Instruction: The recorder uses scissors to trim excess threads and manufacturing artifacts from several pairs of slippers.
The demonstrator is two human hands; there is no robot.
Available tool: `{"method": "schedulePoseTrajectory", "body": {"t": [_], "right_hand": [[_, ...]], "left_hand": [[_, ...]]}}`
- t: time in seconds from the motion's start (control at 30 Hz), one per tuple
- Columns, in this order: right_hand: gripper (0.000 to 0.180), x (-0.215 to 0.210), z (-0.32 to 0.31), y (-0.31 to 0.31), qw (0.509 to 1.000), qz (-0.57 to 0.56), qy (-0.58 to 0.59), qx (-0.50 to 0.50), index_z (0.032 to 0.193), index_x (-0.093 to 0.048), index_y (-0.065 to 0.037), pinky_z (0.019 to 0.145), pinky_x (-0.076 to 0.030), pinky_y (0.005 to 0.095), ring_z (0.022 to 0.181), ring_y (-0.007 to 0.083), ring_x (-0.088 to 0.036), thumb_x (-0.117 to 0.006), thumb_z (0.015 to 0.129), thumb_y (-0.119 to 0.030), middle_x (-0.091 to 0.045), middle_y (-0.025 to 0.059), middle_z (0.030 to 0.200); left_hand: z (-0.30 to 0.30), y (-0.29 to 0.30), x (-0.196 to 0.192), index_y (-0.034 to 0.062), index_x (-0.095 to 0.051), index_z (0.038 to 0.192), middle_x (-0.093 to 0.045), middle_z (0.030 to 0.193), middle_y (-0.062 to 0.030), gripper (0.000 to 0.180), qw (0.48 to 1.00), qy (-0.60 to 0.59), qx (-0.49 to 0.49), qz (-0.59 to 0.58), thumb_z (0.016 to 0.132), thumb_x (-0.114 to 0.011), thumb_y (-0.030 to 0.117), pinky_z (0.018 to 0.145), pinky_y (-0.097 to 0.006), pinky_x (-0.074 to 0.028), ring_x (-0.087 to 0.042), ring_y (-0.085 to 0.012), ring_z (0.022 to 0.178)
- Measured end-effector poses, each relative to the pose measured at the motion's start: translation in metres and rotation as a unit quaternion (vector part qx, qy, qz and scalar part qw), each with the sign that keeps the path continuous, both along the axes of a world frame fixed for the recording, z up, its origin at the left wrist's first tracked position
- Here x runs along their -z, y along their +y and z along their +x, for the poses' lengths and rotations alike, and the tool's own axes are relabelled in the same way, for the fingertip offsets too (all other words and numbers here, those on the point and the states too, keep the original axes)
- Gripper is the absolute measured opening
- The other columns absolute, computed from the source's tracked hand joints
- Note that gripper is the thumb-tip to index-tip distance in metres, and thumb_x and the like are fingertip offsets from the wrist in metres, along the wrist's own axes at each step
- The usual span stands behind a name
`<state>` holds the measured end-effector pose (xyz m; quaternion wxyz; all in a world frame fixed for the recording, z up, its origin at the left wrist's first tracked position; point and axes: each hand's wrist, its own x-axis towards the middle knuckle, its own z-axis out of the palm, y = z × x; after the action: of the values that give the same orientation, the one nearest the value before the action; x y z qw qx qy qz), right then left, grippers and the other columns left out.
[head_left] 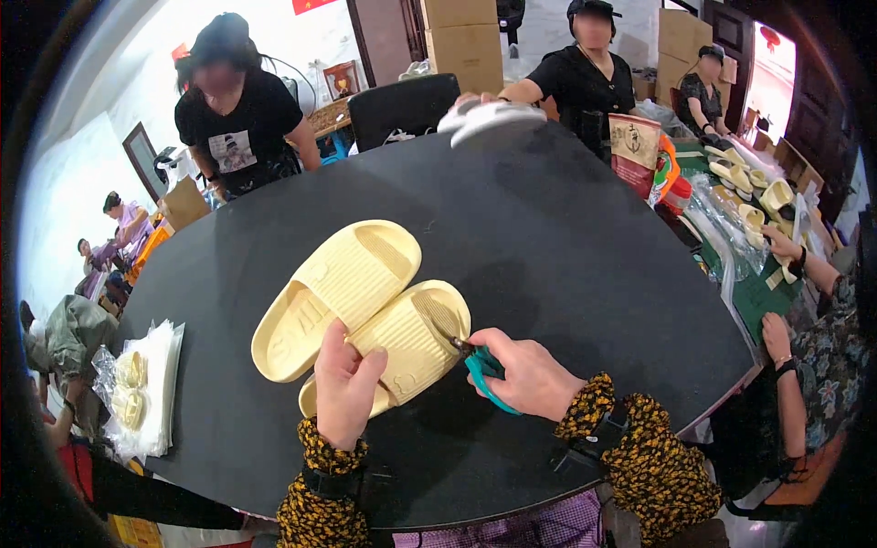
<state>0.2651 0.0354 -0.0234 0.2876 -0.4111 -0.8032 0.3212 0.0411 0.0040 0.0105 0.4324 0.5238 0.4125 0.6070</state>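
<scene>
Two pale yellow slide slippers lie side by side on the black table (585, 265). My left hand (347, 388) is closed on the side of the nearer slipper (416, 361), thumb over its ribbed strap. The farther slipper (343, 288) rests against it, sole down. My right hand (539, 379) is wrapped around the teal handles of a pair of scissors (482, 373). Their metal tips reach to the toe opening of the nearer slipper, at the edge of its strap. Whether the blades are apart is too small to tell.
Clear plastic bags (160, 393) with a bagged yellow pair lie at the table's left edge. A red-and-tan pouch (633, 151) stands at the far right. Across the table, a person holds a blurred white slipper (489, 119). More slippers (754, 196) cover a green table at right.
</scene>
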Motion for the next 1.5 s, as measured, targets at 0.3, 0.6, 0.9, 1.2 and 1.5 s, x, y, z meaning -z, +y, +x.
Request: {"method": "schedulePoseTrajectory", "body": {"t": [0.3, 0.6, 0.9, 1.2, 1.5], "right_hand": [[0.042, -0.022, 0.003, -0.005, 0.993, 0.085, 0.028, 0.070, 0.114, -0.047, -0.004, 0.067, -0.050, 0.0342, 0.073, 0.0233, -0.063, -0.067, 0.079, -0.014, -0.061, 0.0129, 0.083], [0.045, -0.017, 0.003, -0.003, 0.997, 0.050, 0.027, 0.058, 0.116, -0.045, -0.003, 0.066, -0.049, 0.0343, 0.071, 0.0231, -0.061, -0.067, 0.079, -0.015, -0.059, 0.0127, 0.079], [0.045, -0.020, 0.004, -0.002, 0.996, 0.017, 0.069, 0.054, 0.116, -0.044, -0.001, 0.061, -0.048, 0.0321, 0.065, 0.0166, -0.059, -0.067, 0.080, -0.017, -0.058, 0.0103, 0.073], [0.045, -0.024, 0.005, -0.003, 0.992, 0.046, 0.095, 0.067, 0.115, -0.045, 0.000, 0.061, -0.048, 0.0309, 0.065, 0.0162, -0.059, -0.068, 0.080, -0.015, -0.057, 0.0092, 0.072], [0.045, -0.026, 0.006, -0.005, 0.988, 0.073, 0.103, 0.088, 0.115, -0.045, 0.001, 0.063, -0.050, 0.0317, 0.068, 0.0169, -0.062, -0.069, 0.080, -0.014, -0.059, 0.0113, 0.075]], "left_hand": [[0.002, -0.002, 0.002, -0.0053, -0.035, 0.131, -0.057, 0.117, -0.0152, 0.048, 0.998, 0.063, 0.023, -0.020, 0.085, -0.048, -0.007, 0.085, -0.026, -0.047, -0.059, -0.0177, 0.103], [0.005, -0.004, 0.009, -0.0050, -0.037, 0.130, -0.057, 0.117, -0.0131, 0.046, 0.993, 0.097, 0.060, -0.029, 0.086, -0.048, -0.008, 0.085, -0.025, -0.047, -0.058, -0.0155, 0.104], [0.004, -0.005, 0.010, -0.0032, -0.038, 0.132, -0.057, 0.119, -0.0104, 0.046, 0.992, 0.091, 0.083, -0.026, 0.087, -0.047, -0.010, 0.088, -0.025, -0.045, -0.057, -0.0144, 0.106], [0.002, -0.004, 0.016, -0.0012, -0.046, 0.126, -0.062, 0.098, -0.0045, 0.042, 0.983, 0.177, 0.052, 0.001, 0.085, -0.052, -0.007, 0.069, -0.020, -0.046, -0.057, -0.0065, 0.081], [0.002, -0.004, 0.023, -0.0006, -0.054, 0.117, -0.060, 0.076, -0.0012, 0.034, 0.970, 0.241, 0.015, 0.041, 0.083, -0.057, -0.002, 0.055, -0.019, -0.043, -0.050, -0.0022, 0.063]]}}
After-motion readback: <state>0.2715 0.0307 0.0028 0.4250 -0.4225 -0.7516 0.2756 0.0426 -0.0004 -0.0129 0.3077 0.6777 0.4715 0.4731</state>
